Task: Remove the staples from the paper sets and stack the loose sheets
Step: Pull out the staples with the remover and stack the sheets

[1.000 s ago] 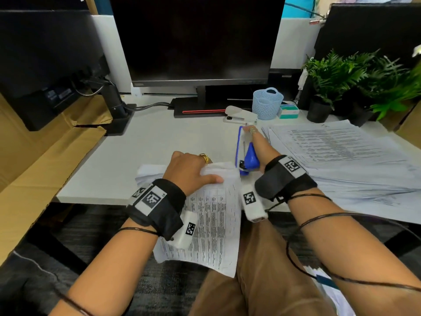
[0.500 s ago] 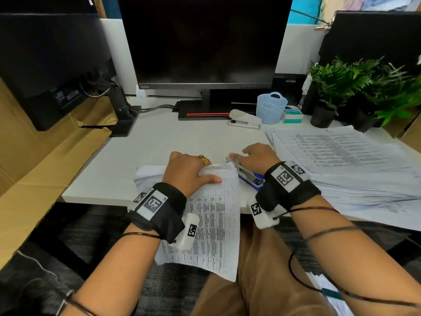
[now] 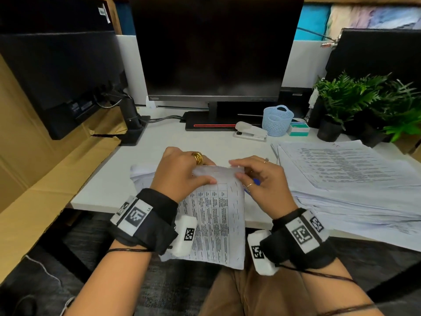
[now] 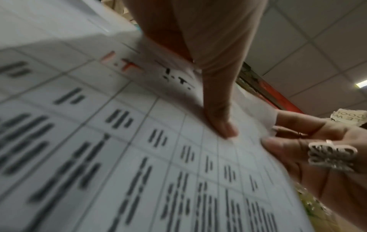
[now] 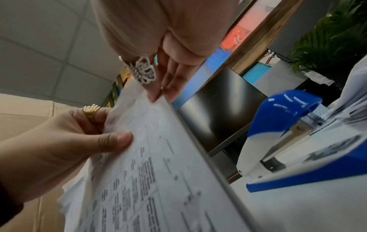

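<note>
A printed paper set [image 3: 211, 215] lies over the near edge of a white desk [image 3: 196, 142], its lower half hanging past the edge above the person's lap, while both hands pinch its top corners: the left hand [image 3: 182, 173] holds the upper left with thumb on top, and the right hand [image 3: 262, 179] nips the upper right edge between fingertips and thumb. A blue and white stapler [image 5: 294, 141] rests on the desk just beside the right hand, with a tall stack of loose sheets [image 3: 341, 179] to the right. Behind stand a white stapler [image 3: 250, 131], a small blue basket [image 3: 276, 120], a dark monitor [image 3: 211, 46] and potted plants [image 3: 355, 99].
</note>
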